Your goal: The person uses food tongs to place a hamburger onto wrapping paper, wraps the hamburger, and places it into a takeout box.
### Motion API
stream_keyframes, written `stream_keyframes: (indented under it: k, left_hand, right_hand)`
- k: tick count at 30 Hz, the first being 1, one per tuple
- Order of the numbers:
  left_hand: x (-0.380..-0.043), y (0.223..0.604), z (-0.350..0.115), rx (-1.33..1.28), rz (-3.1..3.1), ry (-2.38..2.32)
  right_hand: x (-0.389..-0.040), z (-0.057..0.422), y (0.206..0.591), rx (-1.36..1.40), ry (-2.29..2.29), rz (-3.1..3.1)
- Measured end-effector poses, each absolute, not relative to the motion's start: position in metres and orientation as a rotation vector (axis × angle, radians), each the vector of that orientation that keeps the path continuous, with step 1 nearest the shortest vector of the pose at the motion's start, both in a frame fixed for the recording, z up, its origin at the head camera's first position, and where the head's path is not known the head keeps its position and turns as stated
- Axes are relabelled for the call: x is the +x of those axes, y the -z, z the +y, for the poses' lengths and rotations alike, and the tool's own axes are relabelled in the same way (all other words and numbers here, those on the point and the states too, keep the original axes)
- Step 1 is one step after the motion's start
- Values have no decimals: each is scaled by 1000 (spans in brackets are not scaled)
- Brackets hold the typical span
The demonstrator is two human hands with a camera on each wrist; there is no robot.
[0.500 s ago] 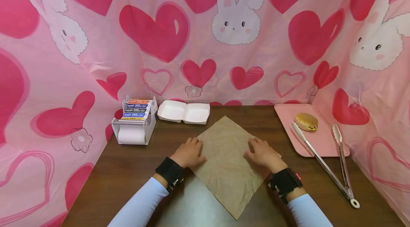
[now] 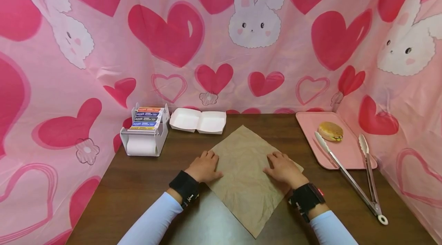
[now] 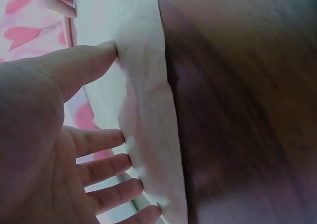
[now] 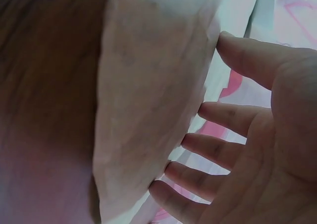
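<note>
A square of brown wrapping paper [image 2: 243, 179], slightly creased, lies on the table with one corner toward the person. My left hand [image 2: 204, 167] rests on its left side, fingertips and thumb pressing the sheet. On the right side my right hand [image 2: 284, 169] does the same. Both wrist views show the fingers spread, with the tips touching the paper: the left thumb [image 3: 91, 63] stands apart from its fingers, and so does the right thumb [image 4: 252, 58]. Neither hand grips anything. Part of the paper's side edges is hidden under the hands.
At the back right a pink tray [image 2: 310, 149] bears a burger [image 2: 330, 131]; metal tongs [image 2: 352, 177] lean over its front edge. An open white box [image 2: 211, 123] stands at the back, beside a dispenser [image 2: 145, 133] with a white roll and several coloured boxes. Patterned pink curtains surround the table.
Both hands have shifted very slightly on the paper, their fingers still resting on it. The paper and everything else stay where they were.
</note>
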State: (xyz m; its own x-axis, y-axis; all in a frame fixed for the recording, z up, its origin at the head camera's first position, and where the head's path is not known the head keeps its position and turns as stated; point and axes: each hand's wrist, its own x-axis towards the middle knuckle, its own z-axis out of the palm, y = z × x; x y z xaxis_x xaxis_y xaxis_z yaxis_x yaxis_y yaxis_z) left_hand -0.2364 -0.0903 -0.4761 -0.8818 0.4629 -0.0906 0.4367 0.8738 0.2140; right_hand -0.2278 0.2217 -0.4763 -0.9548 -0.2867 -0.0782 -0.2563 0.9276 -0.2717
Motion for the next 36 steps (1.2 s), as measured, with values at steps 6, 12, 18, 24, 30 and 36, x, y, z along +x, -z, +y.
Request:
stream_keyframes:
  k: [6, 12, 18, 24, 30, 36]
  left_hand:
    - [-235, 473, -88, 682, 2904, -298]
    - [-234, 470, -77, 734, 2926, -241]
    - [-235, 475, -71, 738, 2945, -253]
    - [-236, 474, -65, 764, 2947, -257]
    - [-243, 475, -61, 830, 2858, -272]
    - [-252, 480, -59, 852, 2779, -336]
  right_hand:
    - [-227, 223, 475, -417, 368, 2966]
    - [-221, 227, 474, -395, 382, 2973]
    - [-215, 229, 474, -396, 355, 2982]
    - [-206, 233, 472, -375, 297, 2955]
    - [-194, 241, 471, -355, 207, 2923]
    - [-179, 248, 474, -402, 242, 2931]
